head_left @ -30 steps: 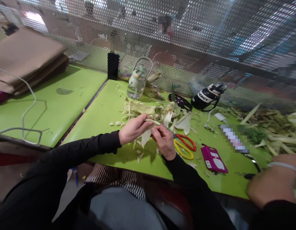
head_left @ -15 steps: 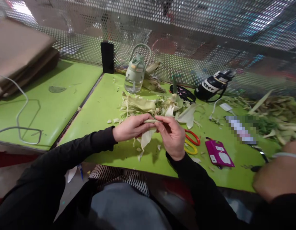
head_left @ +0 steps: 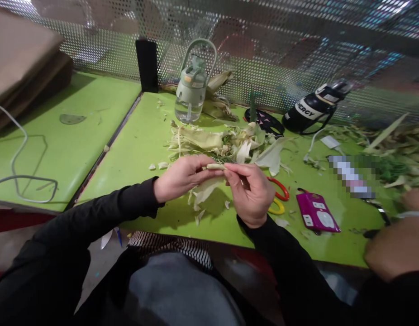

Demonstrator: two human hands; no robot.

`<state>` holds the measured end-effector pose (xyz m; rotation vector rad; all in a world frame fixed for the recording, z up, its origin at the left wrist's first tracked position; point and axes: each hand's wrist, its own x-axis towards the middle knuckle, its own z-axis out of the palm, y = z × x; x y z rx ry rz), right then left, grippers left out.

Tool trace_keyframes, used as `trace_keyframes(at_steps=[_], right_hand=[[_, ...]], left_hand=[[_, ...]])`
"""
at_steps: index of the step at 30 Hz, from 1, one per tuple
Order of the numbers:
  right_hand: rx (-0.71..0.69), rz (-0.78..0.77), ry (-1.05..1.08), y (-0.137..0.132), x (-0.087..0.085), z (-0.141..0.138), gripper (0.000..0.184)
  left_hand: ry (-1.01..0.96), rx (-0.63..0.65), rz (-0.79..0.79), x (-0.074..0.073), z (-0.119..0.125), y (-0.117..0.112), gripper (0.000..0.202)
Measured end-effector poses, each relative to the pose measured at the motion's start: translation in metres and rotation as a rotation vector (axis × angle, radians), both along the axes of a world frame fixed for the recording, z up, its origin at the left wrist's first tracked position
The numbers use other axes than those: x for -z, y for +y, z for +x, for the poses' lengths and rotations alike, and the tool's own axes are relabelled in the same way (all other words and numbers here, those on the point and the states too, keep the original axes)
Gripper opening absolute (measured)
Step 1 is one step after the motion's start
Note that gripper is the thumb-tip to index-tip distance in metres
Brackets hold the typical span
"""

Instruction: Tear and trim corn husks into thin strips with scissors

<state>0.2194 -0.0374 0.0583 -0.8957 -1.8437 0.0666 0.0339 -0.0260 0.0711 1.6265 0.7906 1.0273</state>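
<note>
Between my two hands is a slim, pale green piece of corn husk (head_left: 215, 166), folded or rolled narrow. My left hand (head_left: 182, 177) has closed its thumb and fingers on the left end. The right end is pinched by my right hand (head_left: 250, 194), its thumb and forefinger together and the other fingers curled. A wider pale husk leaf (head_left: 207, 190) shows just under the fingers; whether it joins the held piece I cannot tell. Right behind my hands lies a heap of husks and scraps (head_left: 202, 138). Scissors with red and yellow handles (head_left: 281, 189) lie beside my right hand, partly hidden by it.
A water bottle (head_left: 189, 97), a black phone-like slab (head_left: 147, 66) and a dark bottle (head_left: 313, 108) stand along the mesh screen (head_left: 230, 54). Rightward lie a purple packet (head_left: 317, 213), more husks (head_left: 399, 154) and another person's arm (head_left: 396, 244). Brown sacks or cardboard (head_left: 22, 59) lie left.
The view has shifted slightly, so things on the table appear displaced. Both hands keep their hold on the husk, which now shows more of its side between the fingertips.
</note>
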Motion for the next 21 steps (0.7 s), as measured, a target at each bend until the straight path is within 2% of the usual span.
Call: trace_keyframes(at_steps=[2, 3, 5, 9, 15, 21], right_hand=[[0.004, 0.019, -0.032, 0.0002, -0.0014, -0.0007, 0.016], [0.007, 0.031, -0.044, 0.0001, -0.0021, -0.0011, 0.016], [0.015, 0.048, -0.058, -0.0002, -0.0033, -0.0018, 0.015], [0.025, 0.045, -0.038, -0.0014, -0.0031, -0.0025, 0.019], [-0.006, -0.034, 0.052, -0.0021, -0.0017, -0.0017, 0.017], [0.002, 0.001, -0.008, -0.0038, -0.0021, -0.0015, 0.017]], left_hand=[[0.058, -0.132, 0.141, -0.0017, -0.0032, 0.002, 0.014], [0.078, -0.153, 0.153, -0.0031, -0.0043, 0.0021, 0.015], [0.076, -0.121, 0.063, -0.0063, -0.0051, 0.0006, 0.017], [-0.086, 0.004, -0.181, -0.0101, -0.0021, -0.0026, 0.015], [-0.214, 0.058, -0.214, -0.0062, 0.0008, -0.0004, 0.024], [-0.26, 0.048, -0.359, -0.007, 0.0016, 0.0003, 0.031]])
